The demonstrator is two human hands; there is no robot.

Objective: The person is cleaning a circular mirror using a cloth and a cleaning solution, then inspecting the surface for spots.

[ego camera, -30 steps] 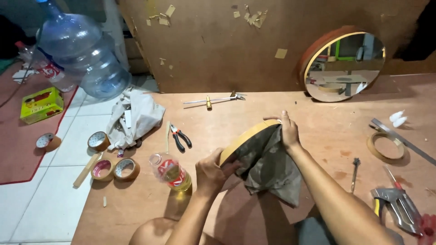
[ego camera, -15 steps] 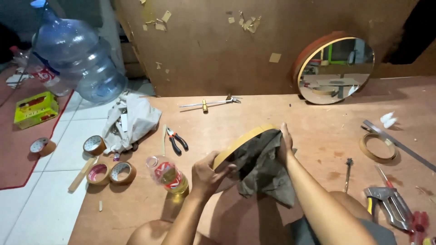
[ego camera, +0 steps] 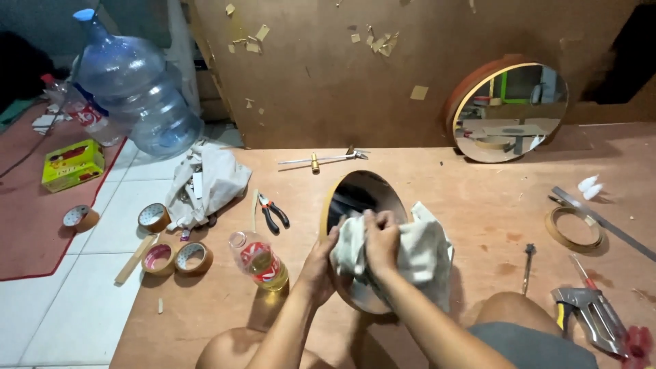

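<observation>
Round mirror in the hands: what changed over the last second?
The round mirror was tipped from edge-on to glass facing the camera. The right hand left the far rim and now presses the grey cloth against the glass. The left hand shifted but keeps hold of the left rim. The open bottle, pliers, tape rolls and wall mirror lie as before.

Even overhead light is falling, soft shadows sitting under the arms; wide-angle edges are bending, focus holding sharp.
</observation>
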